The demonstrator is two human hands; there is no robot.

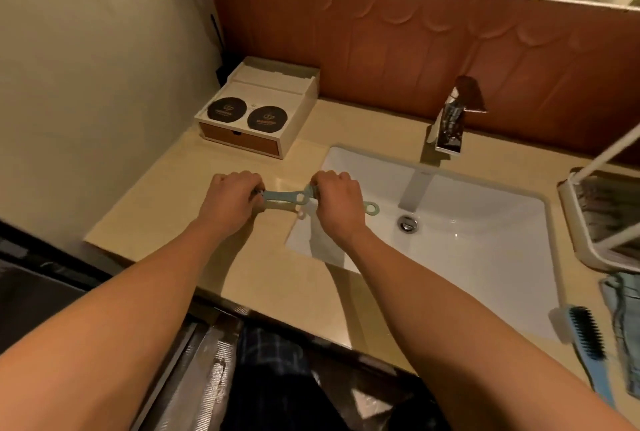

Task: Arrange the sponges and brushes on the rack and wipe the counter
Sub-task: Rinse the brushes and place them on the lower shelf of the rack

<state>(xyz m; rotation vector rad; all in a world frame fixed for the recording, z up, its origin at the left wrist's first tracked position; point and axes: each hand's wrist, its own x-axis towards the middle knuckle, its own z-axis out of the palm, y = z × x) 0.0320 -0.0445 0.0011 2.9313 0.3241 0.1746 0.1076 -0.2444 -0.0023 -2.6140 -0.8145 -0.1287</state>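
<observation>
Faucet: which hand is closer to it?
Right. The right hand, at the left edge of the sink, is down-left of the faucet. The left hand is farther left, over the counter. Both grip the handles.

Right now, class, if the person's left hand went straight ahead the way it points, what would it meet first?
Probably the white box with the wooden drawer front. The left hand, gripping the brush handles, faces it across bare counter, though depth is hard to judge.
</observation>
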